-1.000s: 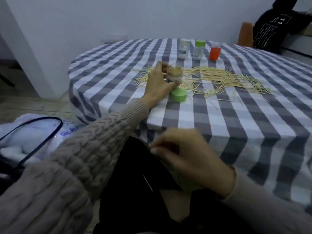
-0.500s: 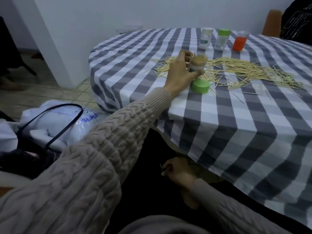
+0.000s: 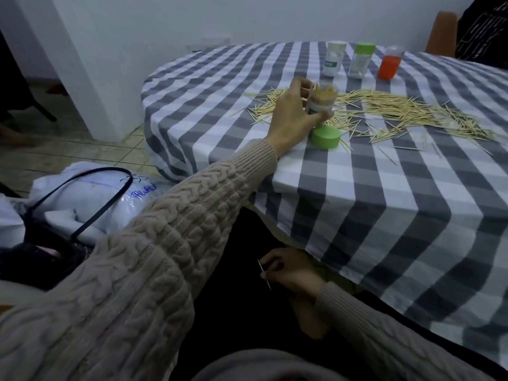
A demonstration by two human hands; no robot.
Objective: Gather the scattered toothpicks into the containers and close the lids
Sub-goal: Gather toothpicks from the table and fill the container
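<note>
My left hand (image 3: 291, 116) grips an open clear container (image 3: 321, 101) packed with upright toothpicks, standing on the checked tablecloth (image 3: 384, 193). Its green lid (image 3: 325, 136) lies on the cloth just in front of the container. A wide scatter of loose toothpicks (image 3: 390, 108) spreads to the right and behind it. Below the table edge, over my lap, my right hand (image 3: 291, 270) pinches a single toothpick (image 3: 264, 274) between thumb and fingers.
Three more containers stand at the back: a white-lidded one (image 3: 334, 58), a green-lidded one (image 3: 361, 61) and an orange one (image 3: 389, 63). A white plastic bag with dark handles (image 3: 90, 204) lies on the floor at my left. A white pillar (image 3: 68, 64) rises beyond it.
My right hand dropped from the table edge down to my lap and now pinches one toothpick. The left hand kept hold of the container. The view shifted left.
</note>
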